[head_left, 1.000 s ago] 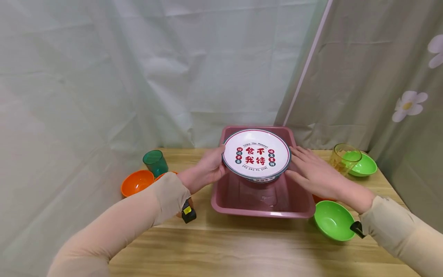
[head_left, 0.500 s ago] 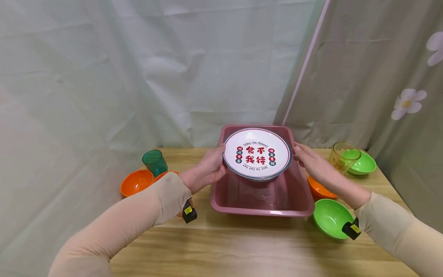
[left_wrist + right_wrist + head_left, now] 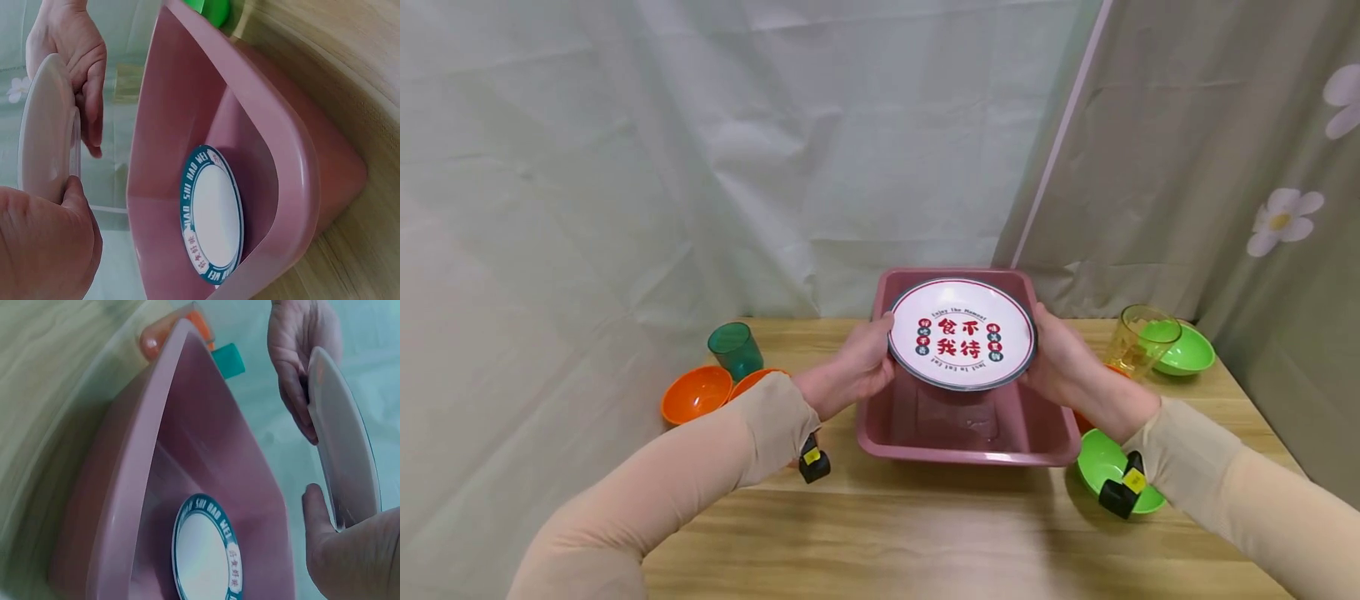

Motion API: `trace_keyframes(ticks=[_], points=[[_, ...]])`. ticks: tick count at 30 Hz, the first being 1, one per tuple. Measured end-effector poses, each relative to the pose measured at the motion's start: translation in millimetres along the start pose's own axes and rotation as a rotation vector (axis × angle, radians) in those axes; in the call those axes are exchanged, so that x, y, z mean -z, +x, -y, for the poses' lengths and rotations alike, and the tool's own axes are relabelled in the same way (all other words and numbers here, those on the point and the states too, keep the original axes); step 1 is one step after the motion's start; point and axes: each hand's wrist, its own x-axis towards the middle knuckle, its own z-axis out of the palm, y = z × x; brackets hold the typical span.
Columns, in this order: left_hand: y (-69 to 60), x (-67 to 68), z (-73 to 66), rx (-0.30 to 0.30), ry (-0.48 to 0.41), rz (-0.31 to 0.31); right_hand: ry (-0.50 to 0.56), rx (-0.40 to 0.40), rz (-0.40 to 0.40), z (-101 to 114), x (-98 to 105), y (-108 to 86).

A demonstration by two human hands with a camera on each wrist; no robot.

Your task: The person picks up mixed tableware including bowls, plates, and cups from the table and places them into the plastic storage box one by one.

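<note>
Above the pink tub (image 3: 970, 457), you hold a white plate (image 3: 961, 333), fingers underneath: left hand (image 3: 856, 362) grips its rim at nine o'clock, right hand (image 3: 1066, 360) at three. Another dish (image 3: 215, 215) lies inside the tub.

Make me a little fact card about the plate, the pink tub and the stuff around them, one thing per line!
Plate: white, red writing, held above the tub
Left hand: grips the plate's left edge
Right hand: holds its right edge
Pink tub: on the wooden table
Inside tub: teal-and-white dish
Left of tub: teal cup, orange bowls
Right of tub: yellow cup, green bowls
</note>
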Motion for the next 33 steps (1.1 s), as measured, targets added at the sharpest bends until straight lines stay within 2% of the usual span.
trace_keyframes(ticks=[3, 6, 12, 21, 27, 30, 33], points=[[0.0, -0.3, -0.1, 0.002, -0.001, -0.002, 0.072, -0.008, -0.049, 0.0, -4.3, 1.8], [0.0, 0.2, 0.4, 0.01, 0.004, -0.006, 0.1, -0.019, -0.115, -0.1, -7.2, 2.6], [0.0, 2.2, 2.3, 0.02, 0.011, -0.002, 0.087, -0.035, -0.198, -1.9, -9.1, 2.2], [-0.4, 4.8, 4.3, 0.022, 0.015, 0.003, 0.08, -0.04, -0.207, -4.8, -8.7, 3.5], [-1.7, 9.7, 2.7, 0.031, -0.008, 0.052, 0.059, -0.061, -0.218, -5.4, -8.7, 5.5], [-3.5, 12.2, -0.1, 0.026, 0.047, 0.097, 0.083, -0.052, -0.215, -5.9, -8.8, 7.1], [-5.8, 14.9, -3.1, 0.007, 0.181, 0.136, 0.105, -0.04, -0.212, -5.4, -8.7, 8.8]])
